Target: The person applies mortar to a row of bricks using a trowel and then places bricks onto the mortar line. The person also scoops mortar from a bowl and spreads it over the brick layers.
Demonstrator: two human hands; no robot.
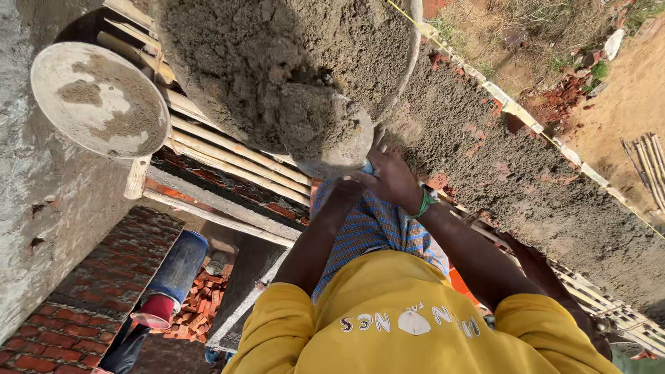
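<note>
My right hand (396, 181), with a green band at the wrist, is closed on the blue handle of a trowel (331, 131) heaped with wet grey mortar. My left hand (348, 185) meets it at the same handle, its fingers curled and partly hidden under the right hand. The trowel blade sits at the rim of a large pan (410, 55) full of mortar. To the right runs a wall top (526, 187) spread with a rough mortar bed.
A nearly empty round pan (97, 97) rests on bamboo scaffold poles (228, 156) at the left. A yellow string line (485, 86) follows the wall's far edge. Far below are a blue barrel (179, 266), broken bricks (201, 305) and a brick wall (90, 312).
</note>
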